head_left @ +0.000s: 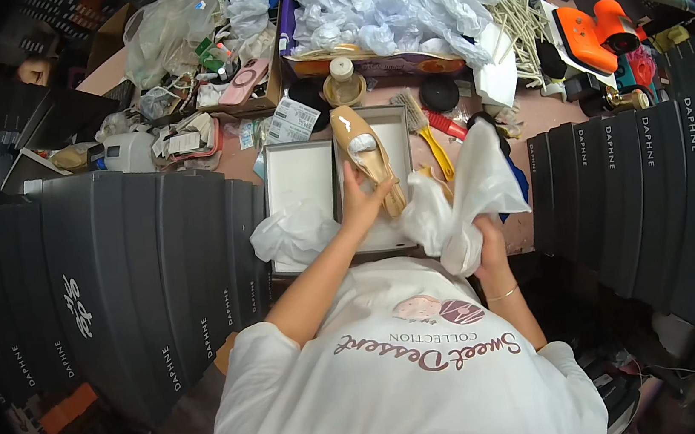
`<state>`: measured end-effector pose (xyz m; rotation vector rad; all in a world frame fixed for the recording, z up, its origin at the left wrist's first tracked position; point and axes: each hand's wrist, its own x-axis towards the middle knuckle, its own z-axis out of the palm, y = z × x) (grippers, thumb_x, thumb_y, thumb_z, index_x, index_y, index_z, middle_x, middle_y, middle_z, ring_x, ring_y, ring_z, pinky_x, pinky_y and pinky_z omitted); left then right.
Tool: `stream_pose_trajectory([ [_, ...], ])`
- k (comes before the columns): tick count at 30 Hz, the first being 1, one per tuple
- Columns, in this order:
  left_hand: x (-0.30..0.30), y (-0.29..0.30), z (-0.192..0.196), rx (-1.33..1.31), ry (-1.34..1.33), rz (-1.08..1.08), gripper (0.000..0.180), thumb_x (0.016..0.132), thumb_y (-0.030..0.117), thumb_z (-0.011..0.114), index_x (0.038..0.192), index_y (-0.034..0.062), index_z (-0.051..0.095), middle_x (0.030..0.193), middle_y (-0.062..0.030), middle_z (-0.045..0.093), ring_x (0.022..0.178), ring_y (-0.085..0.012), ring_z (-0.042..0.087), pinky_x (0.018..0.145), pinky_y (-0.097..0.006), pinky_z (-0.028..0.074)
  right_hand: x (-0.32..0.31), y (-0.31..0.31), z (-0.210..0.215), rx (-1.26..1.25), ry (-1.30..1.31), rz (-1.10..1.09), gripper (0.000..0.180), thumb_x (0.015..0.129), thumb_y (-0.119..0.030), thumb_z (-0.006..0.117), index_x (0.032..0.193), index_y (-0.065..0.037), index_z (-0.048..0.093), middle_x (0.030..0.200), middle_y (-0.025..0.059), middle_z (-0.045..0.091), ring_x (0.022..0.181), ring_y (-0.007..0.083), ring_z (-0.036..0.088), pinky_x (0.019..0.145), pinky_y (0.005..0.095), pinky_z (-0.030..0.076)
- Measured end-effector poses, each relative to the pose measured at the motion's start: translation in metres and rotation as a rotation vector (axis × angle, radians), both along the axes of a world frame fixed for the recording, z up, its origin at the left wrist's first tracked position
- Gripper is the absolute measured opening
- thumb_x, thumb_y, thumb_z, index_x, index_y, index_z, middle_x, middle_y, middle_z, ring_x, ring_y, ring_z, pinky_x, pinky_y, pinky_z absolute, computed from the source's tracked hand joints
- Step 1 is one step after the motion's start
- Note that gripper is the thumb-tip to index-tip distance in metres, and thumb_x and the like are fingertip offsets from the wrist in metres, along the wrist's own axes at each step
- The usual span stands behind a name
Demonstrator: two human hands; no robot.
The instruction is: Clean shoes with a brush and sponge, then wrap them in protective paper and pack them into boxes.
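Note:
My left hand [360, 202] is closed around a tan flat shoe [373, 165], its toe pointing away from me and white stuffing showing in the opening. The shoe is held over an open shoebox [395, 134] with a white inside. Against it on the left lies a second white-lined tray [299, 169], likely the lid. My right hand [489, 250] grips a crumpled white wrapping bag [488, 175] at the box's right side; whether anything is inside it I cannot tell. More thin white wrapping [294, 233] lies over the tray's near end, by my left forearm.
Dark shoeboxes stand in rows at left [113, 269] and right [622, 177]. Behind the box are a small bottle [343, 80], a yellow-handled brush [433, 143] and a bin of crumpled white wrapping [392, 2]. An orange tool [589, 39] lies far right, beside white sticks [518, 35].

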<state>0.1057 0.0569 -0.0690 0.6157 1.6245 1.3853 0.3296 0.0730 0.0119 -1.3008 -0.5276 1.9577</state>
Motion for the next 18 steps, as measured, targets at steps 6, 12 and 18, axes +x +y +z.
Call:
stream_pose_trajectory([
  [6,-0.033,0.006,0.001,0.161,-0.421,0.079,0.044,0.084,0.0,0.051,0.127,0.0016,0.042,0.111,-0.008,0.059,0.097,-0.0148,0.059,0.086,-0.029,0.048,-0.031,0.044,-0.006,0.527,-0.208,0.065,0.041,0.089,-0.016,0.051,0.126,0.002,0.045,0.114,0.0113,0.058,0.106,0.0219,0.056,0.091,0.0355,0.045],
  [12,-0.114,-0.06,0.123,0.326,-0.234,0.174,0.041,0.087,0.002,0.05,0.127,0.0007,0.043,0.109,-0.0075,0.06,0.09,-0.013,0.061,0.077,-0.027,0.051,-0.118,0.021,-0.106,0.671,-0.647,0.871,0.07,0.087,-0.032,0.059,0.14,0.001,0.029,0.129,0.0264,0.045,0.116,0.04,0.048,0.098,0.0409,0.039],
  [18,-0.074,-0.112,0.121,0.269,-0.064,0.24,0.053,0.097,0.016,0.049,0.142,0.0009,0.026,0.126,-0.0132,0.052,0.116,-0.0166,0.05,0.097,-0.029,0.04,-0.127,0.001,-0.024,1.09,-0.594,0.83,0.086,0.082,-0.029,0.068,0.145,-0.002,0.016,0.144,0.0301,0.025,0.123,0.043,0.041,0.1,0.0453,0.037],
])
